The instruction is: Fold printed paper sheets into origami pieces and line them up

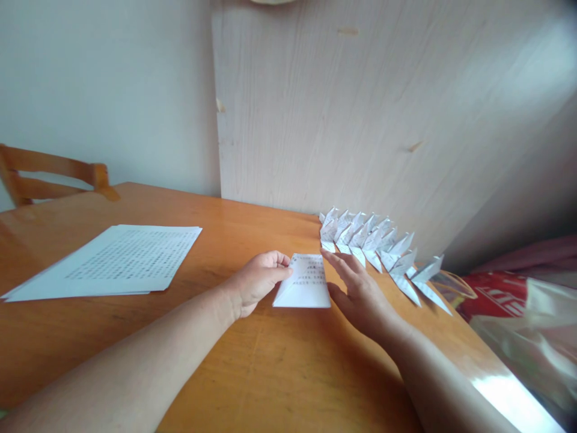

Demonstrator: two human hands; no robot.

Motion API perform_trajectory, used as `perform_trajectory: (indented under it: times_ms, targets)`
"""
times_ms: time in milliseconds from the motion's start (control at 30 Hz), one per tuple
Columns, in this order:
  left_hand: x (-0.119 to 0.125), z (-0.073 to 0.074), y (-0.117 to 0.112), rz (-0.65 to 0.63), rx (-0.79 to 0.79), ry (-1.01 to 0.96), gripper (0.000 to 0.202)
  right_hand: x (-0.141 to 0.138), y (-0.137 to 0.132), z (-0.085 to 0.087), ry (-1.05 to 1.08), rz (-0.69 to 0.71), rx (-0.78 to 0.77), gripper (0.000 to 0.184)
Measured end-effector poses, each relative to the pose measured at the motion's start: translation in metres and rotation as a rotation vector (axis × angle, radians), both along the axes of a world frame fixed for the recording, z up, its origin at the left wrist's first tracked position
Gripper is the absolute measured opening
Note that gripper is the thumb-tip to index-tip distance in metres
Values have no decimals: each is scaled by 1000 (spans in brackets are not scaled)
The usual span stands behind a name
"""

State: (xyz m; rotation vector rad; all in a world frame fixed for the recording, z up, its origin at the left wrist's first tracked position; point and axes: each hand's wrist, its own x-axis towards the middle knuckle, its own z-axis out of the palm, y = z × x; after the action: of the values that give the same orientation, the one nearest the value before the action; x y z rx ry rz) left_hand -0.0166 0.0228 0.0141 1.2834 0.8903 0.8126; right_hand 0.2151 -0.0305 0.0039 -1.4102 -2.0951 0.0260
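A folded sheet of printed paper is held just over the wooden table in front of me, its text side facing up and a diagonal fold at its near left corner. My left hand pinches its left edge between thumb and fingers. Along the right edge lies my right hand, fingers stretched out and apart, the tips at or touching the paper's side. Beyond that hand, several folded paper figures with pointed upright wings stand in rows.
A stack of printed sheets lies on the left of the wooden table. Behind it stands a wooden chair. Red and white bags sit past the table's right edge. A pale panel rises behind the table.
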Motion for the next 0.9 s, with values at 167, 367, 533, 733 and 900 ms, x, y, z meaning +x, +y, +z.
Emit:
perform_trajectory:
  times_ms: [167, 367, 533, 733, 900]
  targets:
    - [-2, 2, 2, 2, -17, 6, 28, -7, -6, 6, -192, 120, 88, 73]
    - [1, -3, 0, -5, 107, 272, 29, -13, -17, 18, -228, 223, 48, 61]
    - [3, -13, 1, -56, 286, 466, 15, -17, -24, 23, -251, 240, -60, 54]
    - [-5, -11, -4, -215, 589, 721, 9, -20, -27, 23, -278, 252, -219, 45]
    - [-14, 2, -4, -349, 682, 800, 12, -18, -27, 24, -254, 279, -272, 40]
